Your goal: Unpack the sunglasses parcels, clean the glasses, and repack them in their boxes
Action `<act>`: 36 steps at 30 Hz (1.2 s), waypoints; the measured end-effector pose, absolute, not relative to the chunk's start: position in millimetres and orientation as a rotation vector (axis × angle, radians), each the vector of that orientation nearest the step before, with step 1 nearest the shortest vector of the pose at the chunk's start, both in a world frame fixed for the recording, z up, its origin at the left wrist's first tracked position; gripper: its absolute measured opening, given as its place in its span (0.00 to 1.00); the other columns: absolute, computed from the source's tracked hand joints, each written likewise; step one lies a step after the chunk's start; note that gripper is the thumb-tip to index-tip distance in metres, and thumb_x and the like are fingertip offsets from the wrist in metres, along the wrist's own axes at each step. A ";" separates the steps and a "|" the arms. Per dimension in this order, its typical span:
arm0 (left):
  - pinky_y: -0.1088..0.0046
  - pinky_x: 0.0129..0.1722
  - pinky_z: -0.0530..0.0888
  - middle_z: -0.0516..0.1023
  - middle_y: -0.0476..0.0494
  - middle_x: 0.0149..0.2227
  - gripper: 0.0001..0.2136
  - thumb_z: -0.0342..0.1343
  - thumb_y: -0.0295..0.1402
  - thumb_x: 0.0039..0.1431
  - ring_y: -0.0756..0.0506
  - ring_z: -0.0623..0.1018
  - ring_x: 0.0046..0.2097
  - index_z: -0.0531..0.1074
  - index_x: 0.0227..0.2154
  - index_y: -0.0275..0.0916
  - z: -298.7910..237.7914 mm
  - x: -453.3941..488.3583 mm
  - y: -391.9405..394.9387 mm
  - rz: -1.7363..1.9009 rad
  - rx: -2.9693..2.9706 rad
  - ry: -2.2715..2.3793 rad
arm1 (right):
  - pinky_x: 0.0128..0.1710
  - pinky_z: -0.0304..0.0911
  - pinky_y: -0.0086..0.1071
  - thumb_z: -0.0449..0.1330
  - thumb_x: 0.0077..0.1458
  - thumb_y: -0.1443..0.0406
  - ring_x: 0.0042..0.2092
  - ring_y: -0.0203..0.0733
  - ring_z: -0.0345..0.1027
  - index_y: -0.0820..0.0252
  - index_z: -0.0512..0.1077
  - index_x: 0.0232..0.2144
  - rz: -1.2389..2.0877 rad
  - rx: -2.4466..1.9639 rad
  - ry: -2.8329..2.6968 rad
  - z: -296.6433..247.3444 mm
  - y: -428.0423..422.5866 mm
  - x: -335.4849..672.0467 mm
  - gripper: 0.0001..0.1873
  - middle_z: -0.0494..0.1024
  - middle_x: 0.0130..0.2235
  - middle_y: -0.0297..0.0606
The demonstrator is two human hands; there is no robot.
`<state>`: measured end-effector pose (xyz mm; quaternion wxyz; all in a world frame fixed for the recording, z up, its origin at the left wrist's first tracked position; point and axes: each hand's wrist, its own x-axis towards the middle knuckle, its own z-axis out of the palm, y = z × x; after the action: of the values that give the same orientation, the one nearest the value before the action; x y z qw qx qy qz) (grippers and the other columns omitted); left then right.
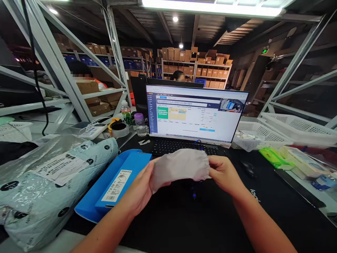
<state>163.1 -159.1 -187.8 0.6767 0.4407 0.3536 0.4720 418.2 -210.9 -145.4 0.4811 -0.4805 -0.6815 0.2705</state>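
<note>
The fingers of the left hand (142, 186) and right hand (222, 173) grasp opposite ends of the grey pouch (181, 165), held up above the black mat (181, 225), though whether it is opened yet I cannot tell.

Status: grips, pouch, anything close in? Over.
Left grip holding grey pouch, left end. Right grip on its right end. Pouch above black mat. Blue box close on left.

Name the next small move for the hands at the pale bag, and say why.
Perhaps work the puckered end of the pale bag looser with the right hand: it pinches that end, the left hand holds the other, and blue cord shows just below.
</note>
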 end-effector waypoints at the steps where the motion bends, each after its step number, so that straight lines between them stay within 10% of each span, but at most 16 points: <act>1: 0.71 0.29 0.77 0.81 0.41 0.37 0.31 0.66 0.58 0.47 0.45 0.79 0.33 0.77 0.46 0.38 -184.2 166.0 -159.1 1.038 0.928 0.818 | 0.28 0.64 0.29 0.62 0.54 0.66 0.28 0.39 0.70 0.59 0.80 0.25 0.691 -1.167 -1.659 -147.9 -207.5 418.1 0.09 0.76 0.23 0.31; 7: 0.78 0.19 0.71 0.78 0.48 0.25 0.28 0.77 0.51 0.29 0.52 0.72 0.24 0.79 0.29 0.34 -180.5 181.3 -157.2 1.212 0.868 0.949 | 0.38 0.67 0.34 0.67 0.54 0.60 0.35 0.42 0.72 0.58 0.83 0.30 0.576 -1.118 -1.676 -148.6 -194.5 435.7 0.08 0.80 0.31 0.37; 17: 0.74 0.27 0.74 0.74 0.52 0.25 0.21 0.66 0.52 0.48 0.49 0.75 0.27 0.72 0.33 0.40 -181.4 183.9 -132.1 1.566 1.081 1.026 | 0.31 0.70 0.30 0.73 0.48 0.54 0.33 0.39 0.74 0.55 0.84 0.29 0.578 -1.027 -1.401 -121.7 -213.2 523.1 0.12 0.81 0.31 0.37; 22: 0.55 0.47 0.77 0.77 0.38 0.46 0.22 0.64 0.35 0.49 0.35 0.79 0.50 0.70 0.49 0.39 -199.2 182.2 -115.4 1.555 1.428 1.223 | 0.39 0.74 0.37 0.74 0.46 0.56 0.36 0.45 0.78 0.57 0.84 0.33 0.393 -1.110 -1.188 -117.6 -221.0 553.7 0.13 0.85 0.32 0.39; 26: 0.38 0.64 0.61 0.57 0.28 0.68 0.30 0.57 0.36 0.57 0.26 0.59 0.70 0.61 0.63 0.39 -204.3 191.3 -135.7 1.355 2.195 1.345 | 0.44 0.74 0.42 0.74 0.45 0.59 0.40 0.50 0.79 0.54 0.85 0.32 0.293 -1.103 -1.343 -118.9 -212.7 534.0 0.10 0.86 0.36 0.38; 31: 0.46 0.65 0.64 0.57 0.33 0.70 0.45 0.65 0.41 0.54 0.32 0.64 0.68 0.46 0.70 0.48 -193.8 200.6 -157.3 1.360 2.105 1.031 | 0.45 0.74 0.42 0.72 0.49 0.57 0.43 0.51 0.80 0.52 0.85 0.35 0.412 -1.006 -1.551 -127.1 -205.9 492.8 0.11 0.86 0.39 0.40; 36: 0.60 0.57 0.73 0.74 0.35 0.59 0.32 0.71 0.38 0.48 0.37 0.76 0.58 0.69 0.56 0.41 -194.7 195.1 -152.4 1.277 1.504 0.736 | 0.42 0.74 0.38 0.73 0.49 0.56 0.40 0.48 0.79 0.53 0.85 0.34 0.541 -0.921 -1.622 -138.0 -202.9 457.3 0.11 0.86 0.37 0.40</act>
<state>195.1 -152.4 -194.7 0.4952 0.6204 0.3035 0.5271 457.3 -202.9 -138.0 0.5643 -0.3915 -0.6896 0.2298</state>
